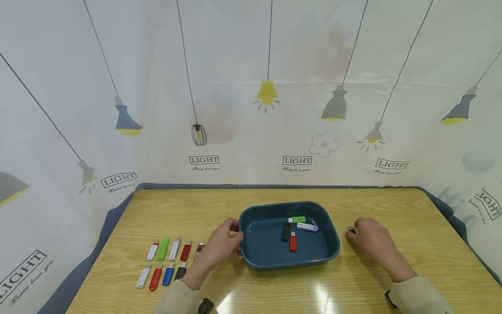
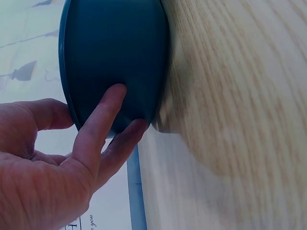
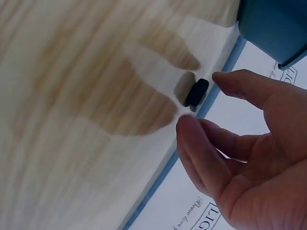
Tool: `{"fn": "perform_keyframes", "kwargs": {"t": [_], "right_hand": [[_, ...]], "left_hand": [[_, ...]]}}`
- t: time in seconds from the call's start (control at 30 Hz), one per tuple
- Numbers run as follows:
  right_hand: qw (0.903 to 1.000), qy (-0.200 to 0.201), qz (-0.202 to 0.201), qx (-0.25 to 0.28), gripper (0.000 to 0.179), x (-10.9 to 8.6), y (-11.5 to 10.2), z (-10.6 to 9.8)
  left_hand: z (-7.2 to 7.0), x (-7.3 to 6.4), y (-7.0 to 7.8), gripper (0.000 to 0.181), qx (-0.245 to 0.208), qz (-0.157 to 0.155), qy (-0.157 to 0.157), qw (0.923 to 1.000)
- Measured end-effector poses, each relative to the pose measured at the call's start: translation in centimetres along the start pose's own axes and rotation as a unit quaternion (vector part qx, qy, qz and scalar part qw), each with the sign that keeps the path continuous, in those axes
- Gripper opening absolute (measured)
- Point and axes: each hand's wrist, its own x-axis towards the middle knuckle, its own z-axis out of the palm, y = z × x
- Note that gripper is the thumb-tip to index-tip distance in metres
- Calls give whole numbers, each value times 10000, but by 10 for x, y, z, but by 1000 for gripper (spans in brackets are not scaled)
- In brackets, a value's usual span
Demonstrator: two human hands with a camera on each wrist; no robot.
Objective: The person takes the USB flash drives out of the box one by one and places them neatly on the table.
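A dark blue plastic tray (image 1: 270, 257) stands on the table, holding a green USB stick (image 1: 299, 219), a white-and-lilac one (image 1: 307, 226), a black one (image 1: 286, 232) and a red one (image 1: 293, 242). My left hand (image 1: 223, 242) grips the tray's left end, its thumb at the rim and fingers against the outer wall (image 2: 115, 48). To the right of the tray, my right hand (image 1: 370, 237) is around another black USB stick (image 3: 196, 93) on the table. In the right wrist view, thumb and fingertips are spread on either side of it, with gaps showing.
Left of the tray, several USB sticks lie in two rows, among them a green one (image 1: 163, 249), a blue one (image 1: 168, 274) and a red one (image 1: 155, 277). My left forearm partly covers the rows' right end. A lamp-printed cloth (image 1: 251, 131) hangs behind the wooden table (image 1: 376, 198).
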Motion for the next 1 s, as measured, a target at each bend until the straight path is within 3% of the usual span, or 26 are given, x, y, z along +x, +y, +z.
{"fn": "perform_keyframes", "kwargs": {"t": [0.1, 0.23, 0.33, 0.5, 0.6, 0.7, 0.83, 1.0], "right_hand": [[9993, 364, -78, -103, 42, -2, -5, -2], [9919, 1128, -578, 78, 54, -3, -17, -4], [9758, 1795, -1201, 345, 52, -4, -31, -6], [9481, 2318, -2119, 500, 51, -5, -54, -4], [9382, 2276, -2588, 309, 53, -2, -67, -2], [9346, 2022, -2925, 102, 57, 1, -77, 1], [9387, 1449, -3125, -97, 61, 5, -86, 7], [9487, 661, -3079, -285, 66, 7, -92, 12]], "left_hand": [[0, 0, -1, 38, 8, -2, 0, 10000], [0, 0, -1, 39, 11, 32, -15, 10000], [0, 0, -2, 39, 37, 44, -14, 10000], [0, 1, -3, 38, 67, 60, -9, 10000], [-1, 2, -3, 39, 61, 58, -16, 10000], [-1, 2, -2, 39, 44, 37, -20, 10000], [-1, 2, -1, 39, 20, 37, -23, 10000], [-1, 2, -1, 39, 0, 27, -32, 10000]]}}
